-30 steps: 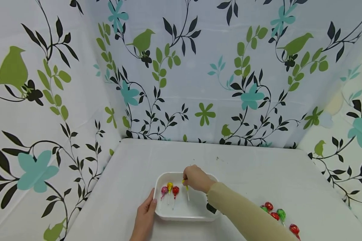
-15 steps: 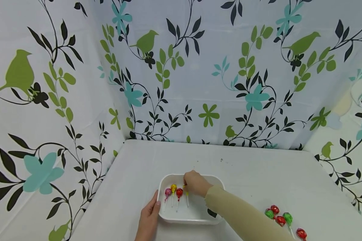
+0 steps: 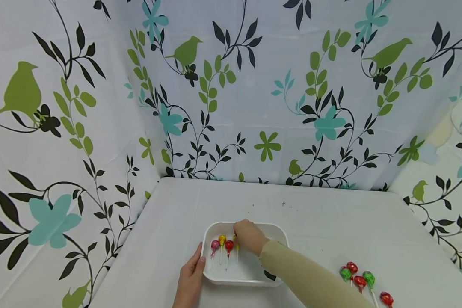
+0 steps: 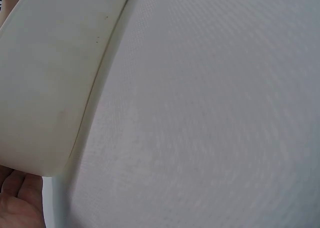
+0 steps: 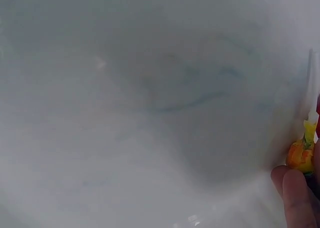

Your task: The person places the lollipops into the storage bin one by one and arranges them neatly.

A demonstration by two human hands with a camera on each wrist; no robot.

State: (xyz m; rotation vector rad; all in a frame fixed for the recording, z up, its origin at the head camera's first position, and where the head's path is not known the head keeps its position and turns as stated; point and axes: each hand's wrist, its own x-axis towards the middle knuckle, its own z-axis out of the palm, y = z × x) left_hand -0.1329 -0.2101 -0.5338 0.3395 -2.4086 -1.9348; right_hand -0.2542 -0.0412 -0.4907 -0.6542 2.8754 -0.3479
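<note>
In the head view a white tray [image 3: 246,283] sits on the white table. My left hand [image 3: 190,278] grips its left side, thumb at the rim. Inside, toward the left, a pink lollipop [image 3: 214,245], a yellow lollipop [image 3: 222,239] and a red lollipop [image 3: 229,245] lie side by side, sticks toward me. My right hand [image 3: 249,237] is over the tray and pinches another yellow lollipop by its head, just right of the red one. The right wrist view shows that lollipop's yellow-orange wrapper [image 5: 300,155] at the fingertips, its white stick pointing away from them.
On the table at the right, beyond the right sleeve [image 3: 308,273], lie several lollipops, among them a green one [image 3: 368,278] and a red one [image 3: 386,298]. A patterned curtain [image 3: 254,85] borders the table at the back and sides.
My right hand has brought its yellow lollipop leftward, closer to the red one in the tray. The left hand keeps its grip on the tray. The head view has shifted slightly.
</note>
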